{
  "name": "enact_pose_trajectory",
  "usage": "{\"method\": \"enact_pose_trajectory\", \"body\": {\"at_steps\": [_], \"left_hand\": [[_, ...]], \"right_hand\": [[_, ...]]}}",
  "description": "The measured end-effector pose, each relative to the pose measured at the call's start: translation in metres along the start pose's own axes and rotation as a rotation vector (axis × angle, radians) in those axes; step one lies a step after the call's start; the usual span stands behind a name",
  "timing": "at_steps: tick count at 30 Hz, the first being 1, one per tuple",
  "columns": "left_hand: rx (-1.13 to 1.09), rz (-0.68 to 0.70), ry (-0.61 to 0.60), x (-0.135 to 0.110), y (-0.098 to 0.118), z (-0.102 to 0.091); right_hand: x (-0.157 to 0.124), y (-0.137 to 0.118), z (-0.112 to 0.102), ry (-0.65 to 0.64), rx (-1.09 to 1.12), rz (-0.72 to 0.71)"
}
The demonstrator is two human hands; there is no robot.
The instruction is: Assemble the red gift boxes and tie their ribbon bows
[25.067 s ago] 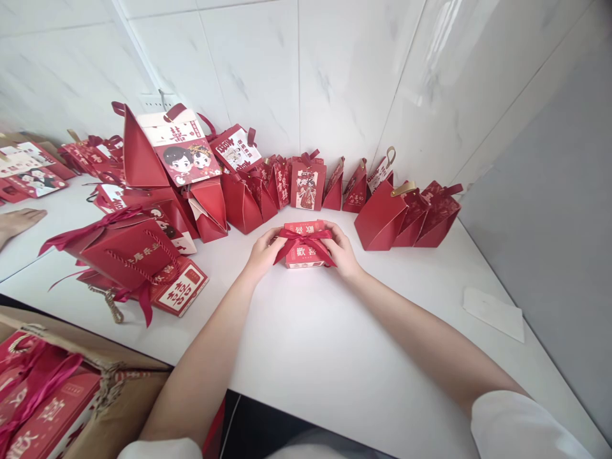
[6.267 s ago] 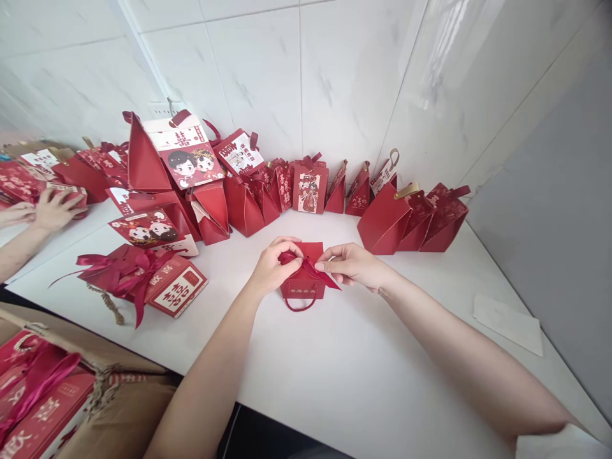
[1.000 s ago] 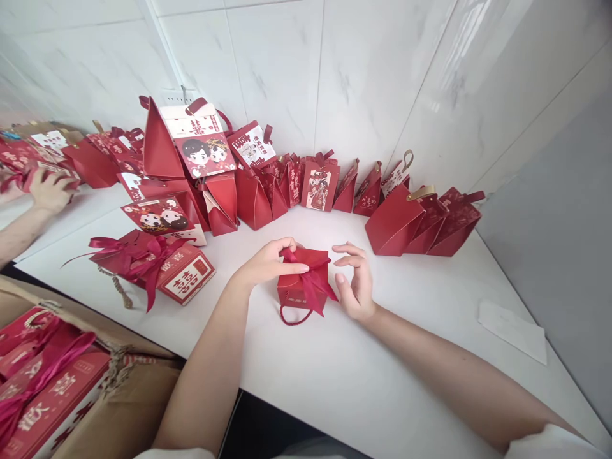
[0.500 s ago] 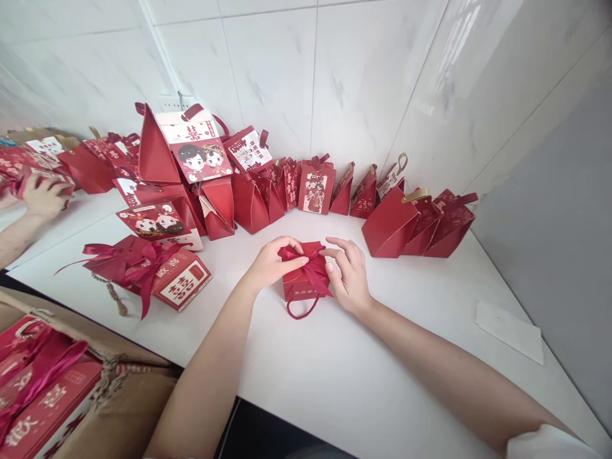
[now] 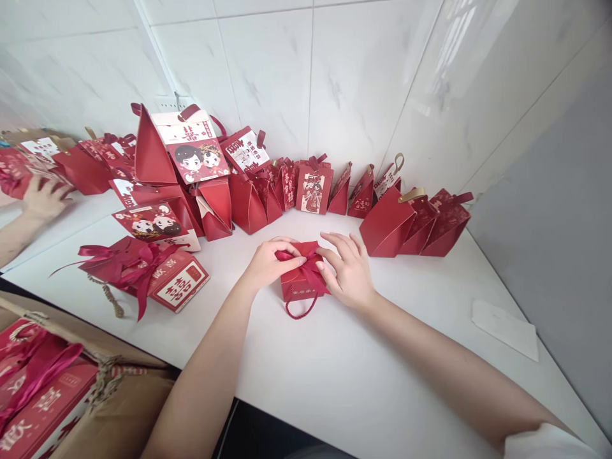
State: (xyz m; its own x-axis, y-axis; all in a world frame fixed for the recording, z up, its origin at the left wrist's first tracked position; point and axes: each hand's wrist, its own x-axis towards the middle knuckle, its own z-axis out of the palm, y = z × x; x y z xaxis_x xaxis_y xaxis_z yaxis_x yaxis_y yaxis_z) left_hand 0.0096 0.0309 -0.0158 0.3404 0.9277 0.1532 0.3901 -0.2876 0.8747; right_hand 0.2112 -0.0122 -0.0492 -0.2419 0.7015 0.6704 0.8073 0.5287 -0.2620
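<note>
A small red gift box (image 5: 297, 288) stands on the white table in front of me, with a satin ribbon bow (image 5: 310, 273) across its top. A twisted red cord handle (image 5: 302, 315) hangs at its near side. My left hand (image 5: 272, 262) is closed on the ribbon, thumb on top and fingers curled over the box's left side. On the right of the box, my right hand (image 5: 348, 271) has its fingers spread. Its thumb and a fingertip reach the ribbon's right side, with a gap between them.
Red gift boxes (image 5: 313, 188) line the wall, stacked higher at left. A larger ribboned box (image 5: 179, 280) lies left of my hands. A cardboard carton (image 5: 119, 408) holds more boxes at lower left. A flat white piece (image 5: 504, 328) lies right. Another person's hand (image 5: 45, 199) is at far left.
My right hand has shifted slightly left, bringing its thumb closer to the bow. My left hand stays on the ribbon. The whole view has shifted a little.
</note>
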Motion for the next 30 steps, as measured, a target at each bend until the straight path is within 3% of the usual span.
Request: {"method": "enact_pose_trajectory", "body": {"at_steps": [4,8,14,19,24,27,30], "left_hand": [[-0.018,-0.015,0.023,0.002,0.0,0.002],[-0.065,-0.026,-0.032,0.001,0.002,0.001],[-0.076,-0.035,-0.111,0.0,0.004,-0.004],[-0.084,-0.043,-0.179,0.001,0.005,-0.006],[-0.123,-0.033,-0.222,-0.001,0.006,-0.008],[-0.146,-0.023,-0.229,-0.002,0.005,-0.013],[-0.244,0.012,-0.136,-0.001,0.002,-0.017]], "right_hand": [[0.006,0.0,-0.005,-0.206,0.074,0.001],[0.008,0.008,-0.006,-0.342,0.285,0.014],[0.01,0.022,0.005,-0.436,0.716,0.274],[0.013,0.016,0.008,-0.425,0.898,0.318],[0.008,0.007,0.011,-0.318,0.878,0.428],[0.003,0.002,0.011,-0.212,0.836,0.313],[-0.001,0.0,0.01,-0.169,0.787,0.215]]}}
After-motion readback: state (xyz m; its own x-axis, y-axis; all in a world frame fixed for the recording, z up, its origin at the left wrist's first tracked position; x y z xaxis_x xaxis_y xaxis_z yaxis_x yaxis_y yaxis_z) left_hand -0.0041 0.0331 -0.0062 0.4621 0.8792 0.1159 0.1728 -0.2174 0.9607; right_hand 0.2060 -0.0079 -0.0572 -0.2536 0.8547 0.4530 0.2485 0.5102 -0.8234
